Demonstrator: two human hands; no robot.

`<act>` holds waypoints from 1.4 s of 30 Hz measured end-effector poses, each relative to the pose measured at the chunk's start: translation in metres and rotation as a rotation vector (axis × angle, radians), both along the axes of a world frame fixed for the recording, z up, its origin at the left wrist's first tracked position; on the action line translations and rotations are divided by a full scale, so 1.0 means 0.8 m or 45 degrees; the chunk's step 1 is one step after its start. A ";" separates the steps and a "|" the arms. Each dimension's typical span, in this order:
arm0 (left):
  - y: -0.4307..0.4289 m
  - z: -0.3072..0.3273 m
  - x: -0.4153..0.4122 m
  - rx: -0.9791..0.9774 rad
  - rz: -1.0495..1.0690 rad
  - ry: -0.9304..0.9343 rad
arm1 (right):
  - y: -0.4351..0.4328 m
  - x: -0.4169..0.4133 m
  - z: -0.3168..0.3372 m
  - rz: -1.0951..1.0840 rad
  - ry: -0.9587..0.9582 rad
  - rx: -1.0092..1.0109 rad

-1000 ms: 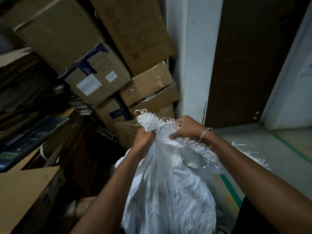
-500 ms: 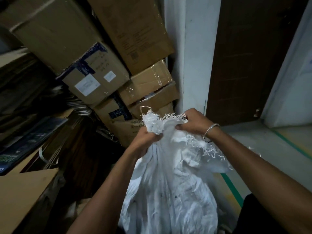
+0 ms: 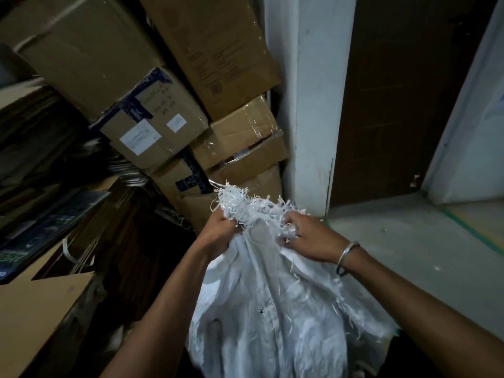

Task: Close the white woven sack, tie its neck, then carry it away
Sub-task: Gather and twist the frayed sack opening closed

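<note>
Sack neck gathered in both grips, not tied.

White woven sack (image 3: 267, 309) stands below and in front of the white pillar (image 3: 308, 105), its frayed mouth (image 3: 242, 203) bunched near the pillar's foot. Left grip (image 3: 218, 233) is curled round the bunched neck. Right grip (image 3: 313, 238), metal bangle (image 3: 347, 253) at the wrist, pinches the frayed edge on the pillar side. Stacked cardboard boxes (image 3: 163, 118) stand left of the pillar, a brown door (image 3: 395, 91) right of it.
</note>
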State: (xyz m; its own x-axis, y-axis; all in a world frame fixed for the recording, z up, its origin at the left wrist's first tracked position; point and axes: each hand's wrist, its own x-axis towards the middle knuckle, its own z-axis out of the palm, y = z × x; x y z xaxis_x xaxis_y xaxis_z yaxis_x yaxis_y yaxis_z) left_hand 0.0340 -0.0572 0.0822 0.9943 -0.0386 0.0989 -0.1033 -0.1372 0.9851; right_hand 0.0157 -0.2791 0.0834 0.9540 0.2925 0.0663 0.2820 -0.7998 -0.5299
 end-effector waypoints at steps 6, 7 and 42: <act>0.009 -0.007 -0.001 0.093 -0.083 -0.014 | -0.008 0.008 0.006 -0.126 0.015 -0.233; 0.008 -0.007 -0.003 0.105 -0.092 -0.004 | -0.010 0.009 0.012 -0.028 0.214 -0.011; -0.043 -0.024 0.019 0.015 0.597 -0.050 | 0.027 0.033 -0.016 -0.191 -0.210 0.139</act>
